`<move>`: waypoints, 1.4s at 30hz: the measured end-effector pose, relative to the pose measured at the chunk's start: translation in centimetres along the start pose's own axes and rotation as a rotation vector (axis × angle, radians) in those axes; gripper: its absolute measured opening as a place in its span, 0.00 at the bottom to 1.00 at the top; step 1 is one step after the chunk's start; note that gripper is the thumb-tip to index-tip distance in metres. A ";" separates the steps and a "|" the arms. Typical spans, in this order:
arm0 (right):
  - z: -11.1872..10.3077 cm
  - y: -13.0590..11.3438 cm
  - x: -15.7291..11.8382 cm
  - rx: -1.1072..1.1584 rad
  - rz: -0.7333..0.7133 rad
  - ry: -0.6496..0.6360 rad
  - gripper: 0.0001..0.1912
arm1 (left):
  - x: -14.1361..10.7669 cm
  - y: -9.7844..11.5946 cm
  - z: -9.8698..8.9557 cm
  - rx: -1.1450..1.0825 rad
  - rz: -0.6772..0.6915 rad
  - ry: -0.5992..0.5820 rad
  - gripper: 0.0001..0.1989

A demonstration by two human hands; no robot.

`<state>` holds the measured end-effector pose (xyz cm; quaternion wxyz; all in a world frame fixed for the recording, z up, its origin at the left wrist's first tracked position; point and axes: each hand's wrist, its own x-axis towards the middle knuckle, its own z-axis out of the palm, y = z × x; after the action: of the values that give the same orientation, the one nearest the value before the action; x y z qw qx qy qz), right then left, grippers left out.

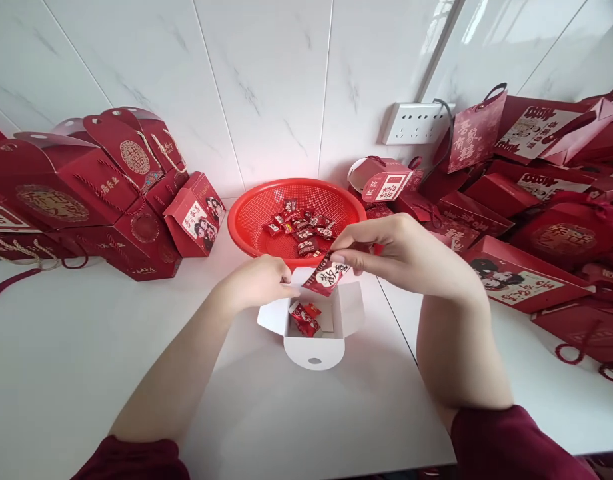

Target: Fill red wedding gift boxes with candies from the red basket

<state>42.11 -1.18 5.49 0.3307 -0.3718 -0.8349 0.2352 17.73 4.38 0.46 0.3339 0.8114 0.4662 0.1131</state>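
Observation:
An open box (315,352) with its white inside showing stands on the white table, flaps spread, with a few red wrapped sweets (305,319) in it. My right hand (386,250) pinches a red packet (327,275) by its upper corner, above the box's back right part. At the back left of the box is my left hand (266,280), its fingers bent together; whatever they hold, if anything, is hidden. Just behind both hands sits a red plastic basket (246,213) with several wrapped sweets (304,230) in it.
Red gift boxes (56,193) with rope handles are stacked at the left, a smaller one (199,217) beside them. More red boxes (531,267) pile up at the right. A white power strip (416,124) is on the tiled wall, a dark cable running down from it.

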 end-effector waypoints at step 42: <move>10.2 6.3 -7.8 0.161 -0.193 0.119 0.36 | -5.2 -7.5 8.0 0.305 0.815 0.398 0.38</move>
<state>41.57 -4.92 -8.31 0.4296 -0.2754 -0.8240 0.2461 13.73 -0.89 -9.78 0.0440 0.9304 0.1763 0.3184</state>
